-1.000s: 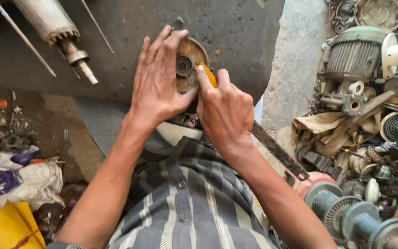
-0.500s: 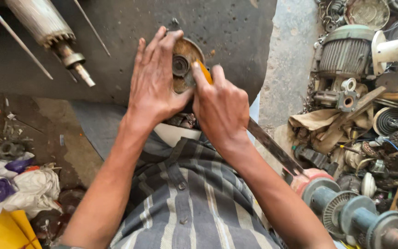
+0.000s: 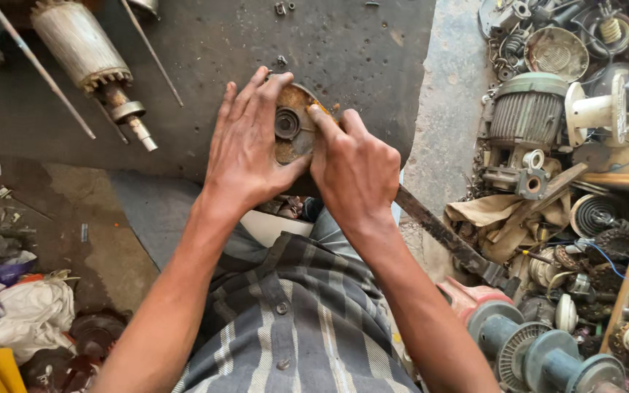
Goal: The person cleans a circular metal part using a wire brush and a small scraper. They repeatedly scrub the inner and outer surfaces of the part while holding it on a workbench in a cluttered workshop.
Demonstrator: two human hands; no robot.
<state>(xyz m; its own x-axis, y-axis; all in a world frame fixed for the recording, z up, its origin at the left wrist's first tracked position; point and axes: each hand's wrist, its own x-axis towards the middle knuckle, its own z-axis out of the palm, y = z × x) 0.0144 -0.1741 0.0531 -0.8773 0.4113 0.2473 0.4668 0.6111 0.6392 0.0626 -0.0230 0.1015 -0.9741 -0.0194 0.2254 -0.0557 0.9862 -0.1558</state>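
Observation:
A round rusty metal end cover (image 3: 293,124) with a dark bearing hub at its centre lies on the dark grimy workbench (image 3: 358,44). My left hand (image 3: 245,149) lies flat over its left side, fingers spread along the rim. My right hand (image 3: 354,171) grips a yellow-handled tool (image 3: 319,110) whose tip rests on the cover's right edge; most of the tool is hidden inside my fist.
A motor rotor with shaft (image 3: 89,54) and thin metal rods (image 3: 38,69) lie at the bench's left. A flat metal bar (image 3: 449,240) leans beside my right forearm. Motor housings (image 3: 525,116), coils and scrap parts pile up on the right. Bags and rags (image 3: 16,316) sit lower left.
The view has shifted slightly, and both hands stay on the cover. My left fingers spread a little wider over it, showing more of the hub.

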